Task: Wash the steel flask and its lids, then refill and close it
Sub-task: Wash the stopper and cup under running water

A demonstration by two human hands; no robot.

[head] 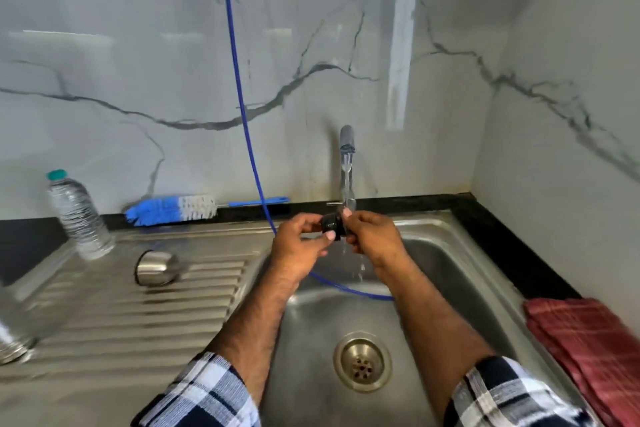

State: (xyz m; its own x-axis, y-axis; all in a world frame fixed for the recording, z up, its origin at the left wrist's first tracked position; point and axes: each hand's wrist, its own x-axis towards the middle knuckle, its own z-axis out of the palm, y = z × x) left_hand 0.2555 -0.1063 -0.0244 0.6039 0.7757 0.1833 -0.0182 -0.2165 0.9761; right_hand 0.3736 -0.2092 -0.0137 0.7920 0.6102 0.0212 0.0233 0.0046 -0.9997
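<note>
While water runs from the tap [347, 140], a steel sink [460, 253] is seen filling the lower right, its basin wall bare around the drain [362, 361], which sits well apart from both forearms. To the left, the ribbed draining board [166, 315] is laid out with open ridges between the things upon it. At its far left edge a blurred steel flask [14, 343] is partly cut off by the frame. A red checked cloth [588, 350] is folded on the black counter at the sink's right rim. A clear plastic bottle [78, 215] stands tilted in view near the board's back edge; a blue and white bottle brush [173, 210] lies along the wall behind it. A blue hose [239, 80] is hung down the marble wall and curves into the basin behind the wrists. A steel cup lid [157, 268] lies on its side on the ridges, well apart from the hands. Over the basin's back edge, a small black inner lid [331, 226] is held under the stream: it is pinched by the left hand [299, 246], thumb across its face, and gripped from the other side by the right hand [372, 239]. Drops fall below.
</note>
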